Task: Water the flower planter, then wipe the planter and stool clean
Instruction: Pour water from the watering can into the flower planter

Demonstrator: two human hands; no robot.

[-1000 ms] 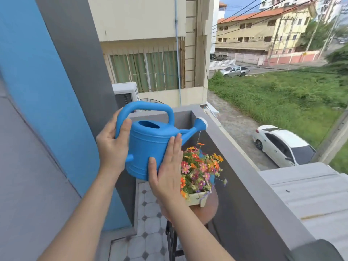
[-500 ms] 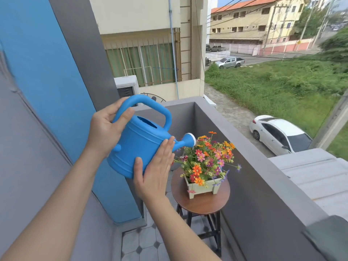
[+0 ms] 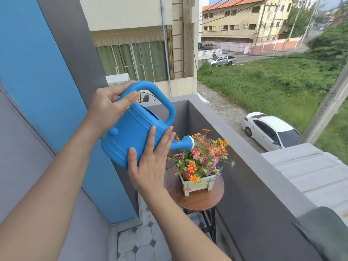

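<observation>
A blue watering can (image 3: 134, 129) hangs tilted, spout down to the right, its white-faced rose just above the flowers. My left hand (image 3: 109, 107) grips the rear of its handle. My right hand (image 3: 150, 163) lies flat with spread fingers against the can's lower side, supporting it. Below the spout a pale rectangular planter (image 3: 199, 184) full of orange, pink and red flowers stands on a round wooden stool (image 3: 199, 201) with dark metal legs. Fine water streams fall from the rose onto the blooms, and drops speckle the stool top at its left.
A grey balcony parapet (image 3: 250, 166) runs close along the stool's right side. A blue wall panel (image 3: 47, 91) and grey wall stand at left. Tiled floor (image 3: 143, 240) lies between them. A dark green cloth (image 3: 323, 232) rests on the parapet at lower right.
The can has tipped further forward and its spout has dropped toward the flowers. Water now sprays onto the blooms. My view has swung down, showing more of the stool.
</observation>
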